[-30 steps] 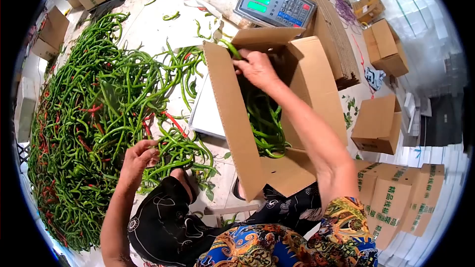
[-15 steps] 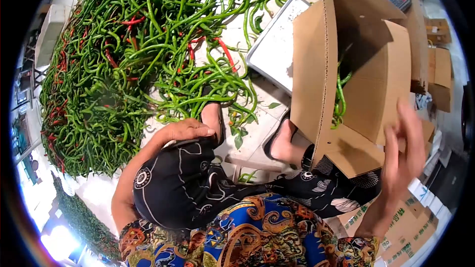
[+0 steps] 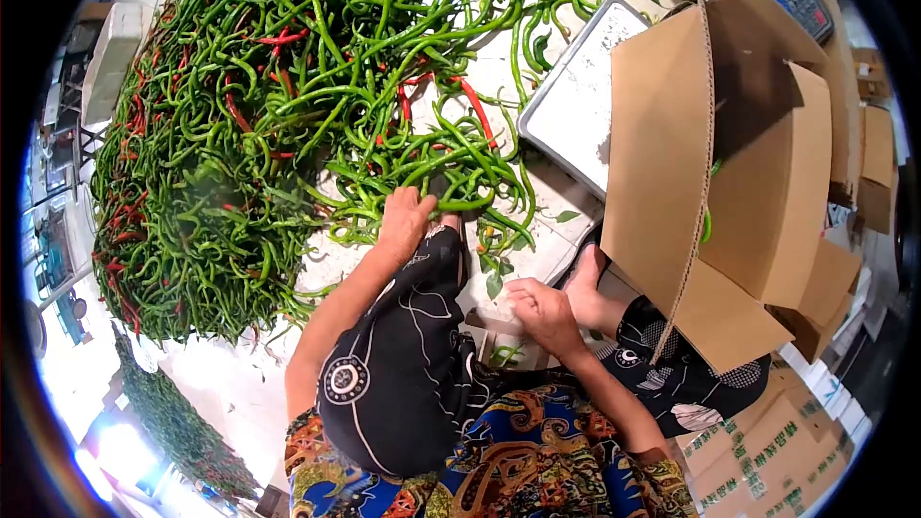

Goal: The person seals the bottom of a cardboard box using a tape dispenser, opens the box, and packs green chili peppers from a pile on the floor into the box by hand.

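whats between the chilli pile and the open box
In the head view, a white plate lies between the chilli pile and the open box; nearer the person come pale floor, a leaf and the right hand.

Between my left hand (image 3: 405,221) and my right hand (image 3: 545,315) there is a gap, wide enough for a hand to pass above the floor (image 3: 539,254). Ahead of my left hand, the tangled peppers (image 3: 441,158) block the low way, and my left knee (image 3: 389,350) stands beside my forearm. A strip of floor runs between the peppers and the box (image 3: 763,173), but my right foot (image 3: 583,286) narrows its near end. The tall flap (image 3: 660,125) stands between my hands and the box's inside, so the way in goes over its edge.
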Motion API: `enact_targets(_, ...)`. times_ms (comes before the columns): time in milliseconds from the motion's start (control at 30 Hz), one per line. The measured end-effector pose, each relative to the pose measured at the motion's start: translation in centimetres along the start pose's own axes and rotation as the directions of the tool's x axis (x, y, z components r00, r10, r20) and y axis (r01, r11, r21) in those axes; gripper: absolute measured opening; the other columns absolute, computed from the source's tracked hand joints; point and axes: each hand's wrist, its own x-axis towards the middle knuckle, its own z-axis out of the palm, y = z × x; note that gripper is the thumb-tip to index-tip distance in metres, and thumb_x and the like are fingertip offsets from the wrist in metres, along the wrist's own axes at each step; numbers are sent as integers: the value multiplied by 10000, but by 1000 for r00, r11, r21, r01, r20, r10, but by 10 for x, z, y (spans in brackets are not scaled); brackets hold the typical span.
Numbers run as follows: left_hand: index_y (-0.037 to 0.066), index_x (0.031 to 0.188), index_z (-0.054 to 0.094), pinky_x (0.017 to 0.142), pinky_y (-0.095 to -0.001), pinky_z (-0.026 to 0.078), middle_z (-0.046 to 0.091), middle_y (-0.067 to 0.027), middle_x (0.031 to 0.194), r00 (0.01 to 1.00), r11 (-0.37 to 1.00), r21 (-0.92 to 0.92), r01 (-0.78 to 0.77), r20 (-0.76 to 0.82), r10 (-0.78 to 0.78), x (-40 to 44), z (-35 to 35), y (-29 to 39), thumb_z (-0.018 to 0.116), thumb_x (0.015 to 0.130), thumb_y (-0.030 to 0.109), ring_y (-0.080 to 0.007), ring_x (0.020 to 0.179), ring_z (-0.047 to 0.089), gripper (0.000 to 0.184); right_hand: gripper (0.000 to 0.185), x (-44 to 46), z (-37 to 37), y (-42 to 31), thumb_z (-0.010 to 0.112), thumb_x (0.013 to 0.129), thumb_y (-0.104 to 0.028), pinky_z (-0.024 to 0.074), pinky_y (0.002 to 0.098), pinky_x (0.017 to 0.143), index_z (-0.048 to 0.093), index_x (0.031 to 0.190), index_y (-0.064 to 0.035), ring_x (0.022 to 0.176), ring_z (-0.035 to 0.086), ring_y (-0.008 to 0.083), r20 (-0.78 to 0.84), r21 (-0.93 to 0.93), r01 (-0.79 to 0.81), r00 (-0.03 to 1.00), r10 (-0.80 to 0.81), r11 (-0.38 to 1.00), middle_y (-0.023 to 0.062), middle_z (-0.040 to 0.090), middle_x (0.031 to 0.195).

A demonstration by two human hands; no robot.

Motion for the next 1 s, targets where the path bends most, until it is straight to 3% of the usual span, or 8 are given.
enact_targets(167,110,901,580,770,-397,462,535,-84,1007,971,965,-117,-237,-48,232,26,-34,20,640,705,126,-291,929,526,206,282,8,-5,33,562,902,-139,497,249,740,601,1128,25,834,618,113,81,292,-323,946,313,900,76,671,968)
enact_targets(300,63,1057,548,853,-388,471,526,-110,1129,957,964,67,-255,-124,262,87,-35,29,597,731,91,-290,1040,518,331,285,16,1,52,572,914,-147,486,237,732,592,1130,37,820,597,99,98,220,-330,944,315,918,60,649,963)
enact_targets(400,61,1071,562,783,-397,467,561,-101,1033,949,964,138,-229,-190,252,126,-15,24,586,730,74,-284,1025,509,342,271,18,2,53,578,916,-144,485,237,732,595,1112,42,786,594,99,91,217,-341,940,329,915,48,647,918)
enact_targets(500,82,1017,589,747,-408,449,570,-77,959,983,947,276,-163,124,133,138,-12,11,569,753,96,-266,1044,491,265,269,21,-2,47,551,891,-136,499,262,757,612,1097,27,805,625,126,80,181,-374,927,365,910,81,672,913)
enact_targets(633,98,894,620,680,-425,455,569,-79,807,978,965,169,-200,-26,208,118,-40,13,573,744,78,-277,830,586,158,267,21,-1,53,519,886,-123,502,270,762,621,1082,28,808,636,130,23,270,-301,952,306,915,91,679,897)
enact_targets(733,64,999,638,567,-377,505,633,-123,728,996,978,-206,40,91,-21,88,-63,7,583,800,77,-271,643,649,207,268,35,-2,36,517,924,-137,492,262,728,600,1128,16,822,624,126,71,399,-359,930,362,844,76,671,945)
enact_targets(833,48,1054,649,629,-310,506,667,-108,741,880,642,-602,475,316,-354,59,-75,-18,601,833,97,-174,662,644,231,274,52,3,29,530,941,-167,477,252,717,587,1148,3,847,619,128,109,448,-340,939,327,827,82,665,993)
enact_targets(1000,63,1038,623,781,-432,492,629,-172,923,924,900,-356,253,-186,-334,33,-34,-19,650,744,74,-370,853,604,295,298,68,10,14,558,925,-213,468,261,735,599,1131,-2,871,616,134,165,422,-372,928,334,827,69,664,992)
